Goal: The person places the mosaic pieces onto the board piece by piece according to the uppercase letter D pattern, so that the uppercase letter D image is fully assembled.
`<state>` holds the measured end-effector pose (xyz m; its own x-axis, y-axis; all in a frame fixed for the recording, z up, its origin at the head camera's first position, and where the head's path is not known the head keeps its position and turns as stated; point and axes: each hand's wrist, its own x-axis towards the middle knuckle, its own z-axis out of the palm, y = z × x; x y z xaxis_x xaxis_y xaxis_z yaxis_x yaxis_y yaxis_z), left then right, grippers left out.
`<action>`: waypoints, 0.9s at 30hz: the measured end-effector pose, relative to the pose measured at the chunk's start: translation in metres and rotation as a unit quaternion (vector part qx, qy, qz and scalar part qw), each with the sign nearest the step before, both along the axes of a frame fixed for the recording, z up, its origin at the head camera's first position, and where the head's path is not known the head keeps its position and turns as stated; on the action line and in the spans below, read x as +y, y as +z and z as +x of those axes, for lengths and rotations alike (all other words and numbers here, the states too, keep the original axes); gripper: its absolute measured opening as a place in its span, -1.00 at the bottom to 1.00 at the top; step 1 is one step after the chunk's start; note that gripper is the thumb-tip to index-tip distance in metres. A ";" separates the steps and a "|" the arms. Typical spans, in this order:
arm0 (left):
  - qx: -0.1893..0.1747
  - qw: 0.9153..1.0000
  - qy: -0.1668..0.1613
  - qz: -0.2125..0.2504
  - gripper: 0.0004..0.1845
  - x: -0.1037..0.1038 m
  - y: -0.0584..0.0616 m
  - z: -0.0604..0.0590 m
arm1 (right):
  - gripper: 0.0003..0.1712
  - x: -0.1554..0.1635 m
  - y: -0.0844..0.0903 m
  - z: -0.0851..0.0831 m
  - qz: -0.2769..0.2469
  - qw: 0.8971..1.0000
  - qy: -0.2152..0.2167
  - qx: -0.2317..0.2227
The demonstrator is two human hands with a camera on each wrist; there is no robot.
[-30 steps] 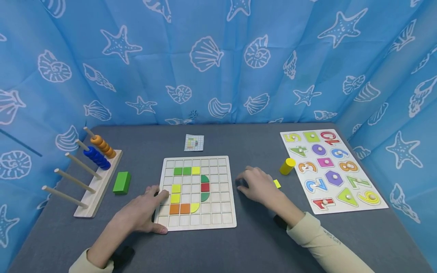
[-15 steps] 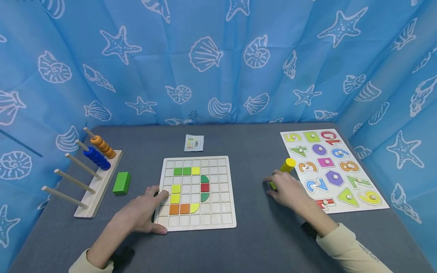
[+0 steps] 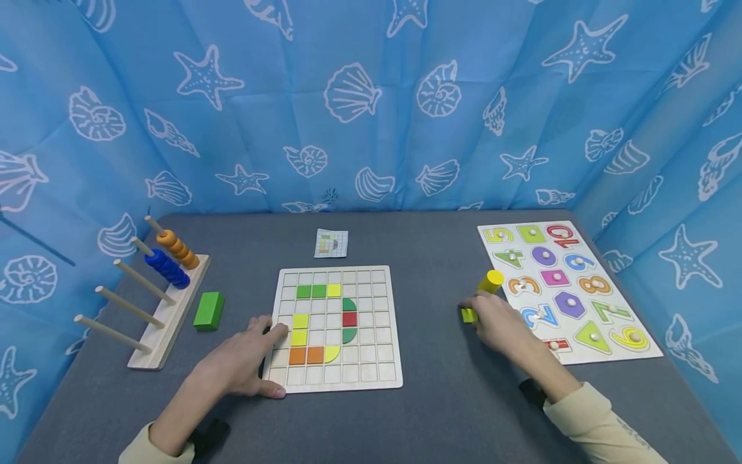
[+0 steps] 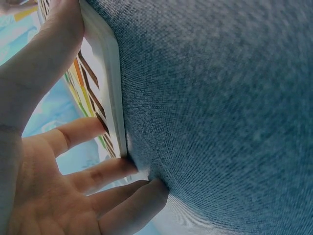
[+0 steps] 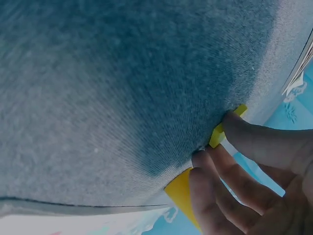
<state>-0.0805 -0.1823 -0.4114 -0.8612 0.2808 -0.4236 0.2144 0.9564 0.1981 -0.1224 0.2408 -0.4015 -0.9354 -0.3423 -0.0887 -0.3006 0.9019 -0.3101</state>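
My left hand [image 3: 243, 361] rests on the left edge of a pale wooden grid board [image 3: 371, 380], thumb at the near corner and index finger on the surface. The left wrist view shows the thumb and index finger on top of the board [image 4: 111, 73], other fingers loosely bent at its edge. Coloured tiles lie on the grid, among them an orange tile [image 3: 315, 355] and a red tile [image 3: 350, 319]. To the right, my right hand [image 3: 504, 325] pinches a small yellow tile [image 5: 217, 134] between thumb and fingers, low over the cloth. A yellow cylinder [image 5: 181, 196] stands close beside the fingers.
A small pattern card [image 3: 331, 243] lies behind the board. On the left are a peg stand [image 3: 174, 312] with orange and blue beads and a green block [image 3: 209, 311]. A number-and-shape puzzle board [image 3: 628, 303] lies at the right, near the right hand.
My right hand has moved right, from beside the grid board to the yellow tile near the cylinder, and now pinches that tile. My left hand has stayed in place.
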 end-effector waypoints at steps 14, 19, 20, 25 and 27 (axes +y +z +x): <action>0.000 1.000 0.000 -0.001 0.12 0.001 0.001 0.000 | -0.62 -0.012 -0.005 -0.002 -0.012 1.000 0.009 0.012; 0.002 1.000 -0.001 0.001 0.10 0.000 0.001 0.001 | -0.65 -0.013 -0.007 -0.003 -0.021 0.999 0.014 0.023; 0.003 1.000 -0.001 0.001 0.10 0.000 0.001 0.001 | -0.65 -0.013 -0.007 -0.003 -0.023 0.999 0.015 0.023; 0.005 1.000 -0.002 0.001 0.10 0.001 0.002 0.001 | -0.68 -0.014 -0.006 -0.003 -0.034 0.999 0.019 0.020; 0.004 1.000 -0.002 0.001 0.10 0.001 0.002 0.001 | -0.69 -0.016 -0.005 -0.003 -0.036 0.999 0.021 0.017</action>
<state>-0.0792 -0.1814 -0.4094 -0.8638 0.2846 -0.4157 0.2195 0.9553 0.1979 -0.1257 0.2250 -0.4062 -0.9224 -0.3850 -0.0311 -0.3485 0.8642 -0.3628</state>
